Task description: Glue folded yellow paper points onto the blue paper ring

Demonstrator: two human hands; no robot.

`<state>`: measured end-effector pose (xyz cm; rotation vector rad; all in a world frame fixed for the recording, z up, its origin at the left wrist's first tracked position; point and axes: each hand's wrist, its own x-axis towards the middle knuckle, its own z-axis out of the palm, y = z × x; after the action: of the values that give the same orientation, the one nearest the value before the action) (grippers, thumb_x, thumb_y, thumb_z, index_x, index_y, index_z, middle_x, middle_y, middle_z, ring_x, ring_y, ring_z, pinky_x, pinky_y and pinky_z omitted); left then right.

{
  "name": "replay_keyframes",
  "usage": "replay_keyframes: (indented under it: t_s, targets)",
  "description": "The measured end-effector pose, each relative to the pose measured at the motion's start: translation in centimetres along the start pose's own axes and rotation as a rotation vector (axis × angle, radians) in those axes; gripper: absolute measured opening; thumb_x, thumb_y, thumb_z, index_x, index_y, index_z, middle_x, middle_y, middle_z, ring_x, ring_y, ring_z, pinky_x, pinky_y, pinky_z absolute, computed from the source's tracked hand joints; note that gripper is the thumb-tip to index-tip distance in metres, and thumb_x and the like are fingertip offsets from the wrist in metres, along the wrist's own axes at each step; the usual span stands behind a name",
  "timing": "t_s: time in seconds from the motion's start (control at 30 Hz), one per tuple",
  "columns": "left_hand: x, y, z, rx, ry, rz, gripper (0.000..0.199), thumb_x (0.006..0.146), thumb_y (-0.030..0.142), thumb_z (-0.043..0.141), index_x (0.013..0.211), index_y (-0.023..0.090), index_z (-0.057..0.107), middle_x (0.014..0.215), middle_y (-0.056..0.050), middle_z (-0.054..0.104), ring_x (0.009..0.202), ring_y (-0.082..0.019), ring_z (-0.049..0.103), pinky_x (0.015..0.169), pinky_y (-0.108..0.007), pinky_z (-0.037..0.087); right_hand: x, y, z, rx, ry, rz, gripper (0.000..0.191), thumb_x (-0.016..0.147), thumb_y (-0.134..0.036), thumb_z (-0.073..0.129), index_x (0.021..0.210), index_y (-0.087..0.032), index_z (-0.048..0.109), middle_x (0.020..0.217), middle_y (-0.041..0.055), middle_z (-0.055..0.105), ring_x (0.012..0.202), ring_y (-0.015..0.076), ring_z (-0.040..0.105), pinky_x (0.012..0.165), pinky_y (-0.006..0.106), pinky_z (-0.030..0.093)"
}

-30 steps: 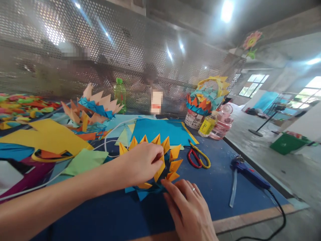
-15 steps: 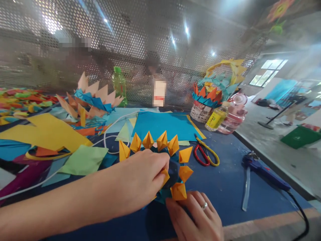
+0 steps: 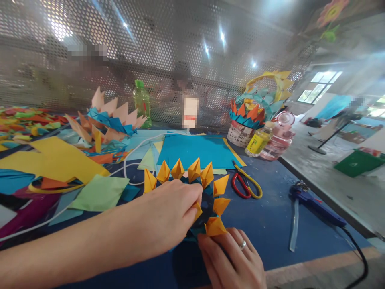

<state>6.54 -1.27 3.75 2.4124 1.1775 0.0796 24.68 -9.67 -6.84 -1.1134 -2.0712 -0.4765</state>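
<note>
A ring of folded orange-yellow paper points (image 3: 194, 170) on a blue-green paper base stands at the lower centre. Reaching across from the left, my left hand (image 3: 177, 206) pinches one orange-yellow point (image 3: 197, 211) between thumb and fingers, over the ring's middle. My right hand (image 3: 234, 255), with a silver ring on one finger, is closed on the near right edge of the paper ring, just below its lowest point. Its fingertips are partly hidden by the paper. My left hand and forearm hide the ring's near left part.
Scissors (image 3: 247, 180) and a blue glue gun (image 3: 319, 205) lie to the right. Blue sheets (image 3: 195, 149) are behind the ring. Yellow paper (image 3: 57, 158), green paper (image 3: 100, 192) and a white cable spread left. Bottles and a paper-trimmed pot (image 3: 240, 133) stand farther back.
My right hand has shifted slightly up and left, and the ring's right-hand points have tilted and moved a little left. My left hand keeps its pinch.
</note>
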Motion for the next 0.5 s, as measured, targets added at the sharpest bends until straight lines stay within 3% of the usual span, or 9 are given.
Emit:
replay_keyframes:
  t_s: [0.2,0.4,0.5]
  targets:
    - [-0.2,0.2,-0.6,0.013,0.062,0.023,0.021,0.093,0.022,0.043,0.073,0.023,0.051,0.070,-0.001,0.060,0.065,-0.018,0.057,0.057,-0.030,0.033,0.9,-0.1,-0.2,0.003,0.039,0.028,0.013,0.093,-0.011,0.057,0.097,-0.018,0.068,0.071,0.0015,0.070,0.060,0.0146,0.064,0.061,0.029,0.044]
    - [-0.6,0.5,-1.5,0.051,0.064,0.014,0.023,0.092,0.017,0.042,0.072,0.022,0.051,0.068,0.001,0.061,0.061,-0.016,0.056,0.054,-0.028,0.032,1.1,-1.1,1.0,0.015,0.037,0.068,0.022,0.100,-0.016,0.045,0.111,-0.012,0.064,0.061,-0.0029,0.066,0.049,0.0117,0.063,0.054,0.028,0.042]
    - [-0.4,-0.1,-1.1,0.043,0.085,0.032,0.022,0.093,0.019,0.043,0.074,0.022,0.054,0.069,0.001,0.062,0.063,-0.016,0.057,0.056,-0.028,0.034,1.1,-0.9,0.2,-0.024,0.154,0.072,0.016,0.096,-0.021,0.054,0.103,-0.016,0.068,0.064,-0.0009,0.065,0.054,0.0141,0.061,0.060,0.030,0.044]
